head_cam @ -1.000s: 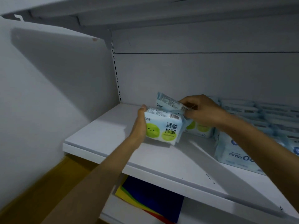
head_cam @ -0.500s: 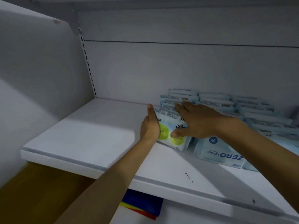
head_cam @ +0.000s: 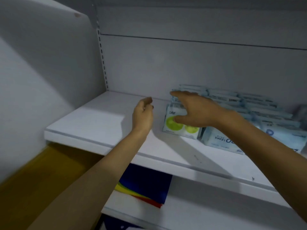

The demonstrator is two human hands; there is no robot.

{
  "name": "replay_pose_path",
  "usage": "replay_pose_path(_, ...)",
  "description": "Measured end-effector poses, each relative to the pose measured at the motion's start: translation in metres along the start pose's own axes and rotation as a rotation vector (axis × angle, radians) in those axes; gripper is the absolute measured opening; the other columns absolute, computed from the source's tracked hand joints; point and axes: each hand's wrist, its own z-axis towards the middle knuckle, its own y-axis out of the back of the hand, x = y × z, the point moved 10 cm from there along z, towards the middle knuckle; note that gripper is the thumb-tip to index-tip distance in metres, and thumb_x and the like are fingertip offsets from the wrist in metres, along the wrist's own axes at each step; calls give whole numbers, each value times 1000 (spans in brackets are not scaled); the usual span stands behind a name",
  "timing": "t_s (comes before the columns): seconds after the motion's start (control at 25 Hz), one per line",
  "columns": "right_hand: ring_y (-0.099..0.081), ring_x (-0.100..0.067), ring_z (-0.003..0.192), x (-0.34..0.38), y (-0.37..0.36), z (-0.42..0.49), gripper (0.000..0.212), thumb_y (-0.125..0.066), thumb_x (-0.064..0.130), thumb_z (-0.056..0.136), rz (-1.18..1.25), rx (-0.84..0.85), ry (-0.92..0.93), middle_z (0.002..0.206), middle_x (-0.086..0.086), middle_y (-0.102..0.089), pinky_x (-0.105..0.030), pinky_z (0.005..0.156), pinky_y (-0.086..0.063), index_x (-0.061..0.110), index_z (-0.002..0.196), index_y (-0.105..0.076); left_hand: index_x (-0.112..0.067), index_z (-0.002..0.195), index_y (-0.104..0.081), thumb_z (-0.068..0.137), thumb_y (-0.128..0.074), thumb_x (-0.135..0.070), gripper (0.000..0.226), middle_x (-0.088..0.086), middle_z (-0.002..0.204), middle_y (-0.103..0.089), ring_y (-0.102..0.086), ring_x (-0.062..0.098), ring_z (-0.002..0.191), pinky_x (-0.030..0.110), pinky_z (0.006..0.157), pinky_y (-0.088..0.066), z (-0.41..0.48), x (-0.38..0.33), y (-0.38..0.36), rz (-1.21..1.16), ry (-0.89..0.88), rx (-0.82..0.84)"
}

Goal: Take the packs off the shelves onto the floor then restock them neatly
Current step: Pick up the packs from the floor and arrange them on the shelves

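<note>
The pale blue soft-plastic pack with two green circles [head_cam: 180,125] stands upright on the white shelf board [head_cam: 93,122]. It is the near, left end of a block of packs. Behind it further pale blue packs [head_cam: 249,103] run in rows toward the back wall. Just to its right stands a pale blue pack printed with inverted lettering [head_cam: 221,140].

The right hand [head_cam: 197,112] is over the green-circle pack with its fingers spread wide and its thumb across the printed face. Blur hides whether it touches the pack. The left hand [head_cam: 143,113] hangs a little apart to the left, fingers loosely curled around nothing.

The work looks to be in the restocking half. The packs stand in orderly rows but cover only the right part of the shelf, so more may be due on the left. Any packs on the brown floor [head_cam: 33,180] are out of view. On the lower shelf lie dark blue, yellow and red sheets [head_cam: 146,185].
</note>
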Motion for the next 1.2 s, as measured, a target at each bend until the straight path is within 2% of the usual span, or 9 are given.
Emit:
replay_pose_path(0.12, -49, -19, 123, 75, 3, -29, 67, -59, 47, 87, 100, -239, 161, 140, 1, -49, -37, 91, -47, 28, 145, -31, -17, 121, -58, 99, -43, -6, 30, -5, 123, -61, -60, 8, 109, 16, 93, -46, -48, -23, 68, 94, -210, -108)
replay_pose_path(0.24, -55, -12, 112, 148, -41, -53, 55, -58, 49, 88, 323, -258, 295, 127, 7, -58, -31, 81, -47, 28, 136, -44, -22, 110, -59, 98, -45, -7, 25, -9, 108, -65, -63, 7, 101, 15, 85, -49, -103, 3, 154, 218, -286, -228)
replay_pose_path(0.44, -58, -14, 108, 227, -230, -79, 44, -57, 44, 90, 501, 175, 318, 121, 6, -61, -38, 82, -52, 27, 131, -51, -24, 105, -61, 98, -50, -14, 17, -21, 99, -62, -61, 0, 92, 10, 73, -45, -204, 154, 267, 403, 79, -328)
replay_pose_path(0.56, -62, -14, 96, 236, -370, -114, 35, -60, 37, 91, 544, 440, 223, 110, 6, -65, -32, 79, -50, 24, 123, -58, -19, 103, -61, 97, -49, -14, 14, -20, 98, -60, -59, -3, 89, 8, 76, -44, -282, 257, 300, 434, 299, -352)
replay_pose_path(0.72, -61, -2, 79, 201, -585, -179, 17, -63, 31, 90, 605, 783, -94, 95, 9, -66, -23, 73, -51, 23, 105, -63, -25, 94, -63, 95, -52, -2, 25, -19, 92, -65, -61, 0, 91, 20, 85, -49, -385, 433, 321, 315, 700, -391)
replay_pose_path(0.88, -67, -23, 79, 146, -802, -244, 13, -58, 14, 92, 640, 1016, -606, 94, -14, -71, -43, 83, -56, 9, 82, -63, -20, 88, -64, 92, -54, 1, 24, -3, 94, -69, -66, 14, 90, 30, 84, -53, -453, 620, 297, 132, 1049, -476)
replay_pose_path(0.96, -66, -21, 63, 132, -894, -265, 13, -55, 10, 94, 731, 1084, -882, 82, -18, -68, -36, 67, -58, 7, 83, -60, -13, 100, -63, 93, -55, -5, 12, 8, 106, -67, -65, 18, 89, 25, 75, -53, -472, 720, 269, 17, 1234, -476)
replay_pose_path(1.08, -56, -12, 37, 123, -1035, -266, 3, -53, 4, 93, 1029, 960, -1251, 58, -10, -58, -21, 38, -45, 5, 92, -55, -13, 132, -46, 86, -61, -24, 49, 15, 125, -59, -61, 27, 106, 33, 80, -53, -469, 866, 232, -18, 1386, -485)
replay_pose_path(1.2, -65, -10, 51, 119, -1139, -246, 44, -64, 4, 87, 1326, 707, -1354, 68, -6, -69, -22, 52, -53, 7, 128, -50, -12, 143, -25, 89, -64, -38, 73, 8, 126, -52, -57, 26, 112, 39, 95, -50, -429, 976, 207, -72, 1357, -560)
